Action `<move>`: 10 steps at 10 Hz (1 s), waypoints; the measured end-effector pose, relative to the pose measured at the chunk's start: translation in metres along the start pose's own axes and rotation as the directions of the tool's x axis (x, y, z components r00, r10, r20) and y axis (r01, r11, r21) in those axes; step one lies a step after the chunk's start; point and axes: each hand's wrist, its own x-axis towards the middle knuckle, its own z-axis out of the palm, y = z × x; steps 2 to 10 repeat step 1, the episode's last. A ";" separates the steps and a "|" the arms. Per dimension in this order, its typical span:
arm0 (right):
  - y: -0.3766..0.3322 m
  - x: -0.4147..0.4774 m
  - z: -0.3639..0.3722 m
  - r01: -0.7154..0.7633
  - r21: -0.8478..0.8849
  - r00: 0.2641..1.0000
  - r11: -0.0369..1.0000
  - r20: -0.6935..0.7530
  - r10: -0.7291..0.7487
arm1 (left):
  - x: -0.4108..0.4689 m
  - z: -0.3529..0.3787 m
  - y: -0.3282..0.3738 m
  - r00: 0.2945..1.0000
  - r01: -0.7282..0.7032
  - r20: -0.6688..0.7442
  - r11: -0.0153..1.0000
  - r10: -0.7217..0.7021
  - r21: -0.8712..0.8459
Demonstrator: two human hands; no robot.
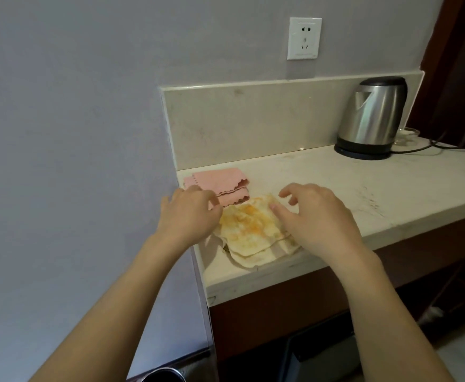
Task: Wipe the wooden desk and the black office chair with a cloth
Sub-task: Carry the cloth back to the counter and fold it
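The left hand (190,213) and right hand (318,216) are loosely spread over the yellow-stained cloth (249,228) beside a pink cloth (220,180).

dim, warm indoor light, soft overall focus, vertical glare streaks on the kettle (371,117) at upper right, thin shadow under the pale stained cloth (250,230) at centre, wide-angle bending at edges, lower right corner dark

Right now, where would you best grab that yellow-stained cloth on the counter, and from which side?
Probably its near edge, from the front and above. The yellow-stained cloth lies flat in folded layers, and those layers' loose edges fan out toward the counter's front lip, easy to pinch. The left hand and right hand are over its sides.
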 end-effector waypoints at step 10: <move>-0.012 0.000 -0.005 0.073 0.086 0.996 0.994 -0.054 -0.068 | -0.006 -0.006 -0.004 0.999 -0.003 -0.048 0.994 -0.002 -0.112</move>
